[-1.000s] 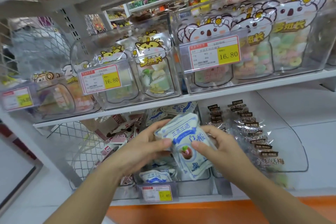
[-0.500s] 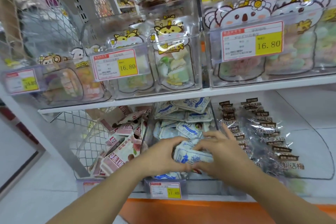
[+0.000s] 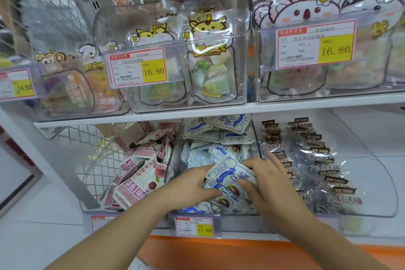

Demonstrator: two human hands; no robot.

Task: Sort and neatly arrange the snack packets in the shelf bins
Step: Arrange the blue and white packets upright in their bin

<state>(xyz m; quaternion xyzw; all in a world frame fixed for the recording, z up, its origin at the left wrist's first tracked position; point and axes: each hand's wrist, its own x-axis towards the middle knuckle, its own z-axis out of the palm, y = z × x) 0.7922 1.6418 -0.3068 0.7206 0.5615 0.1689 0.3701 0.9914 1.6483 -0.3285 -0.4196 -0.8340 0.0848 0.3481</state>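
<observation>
1. The left hand grips the left edge of a white-and-blue packet, fingers curled over the top and thumb under it.
2. The right hand pinches the packet's right side, thumb pressed on its face and fingers along its far edge.
3. The packet sits tilted at the near end of the middle bin on the lower shelf, just above a heap of like packets that fills the bin to its far end.
4. A price tag reading 17.80 hangs on the near face of this bin.
5. The bin to the left holds pink packets lying in a jumble.
6. The bin to the right holds dark packets in two overlapping rows.
7. Above, on the upper shelf, clear bins hold animal-shaped bags of sweets, with 16.80 labels on the front.
</observation>
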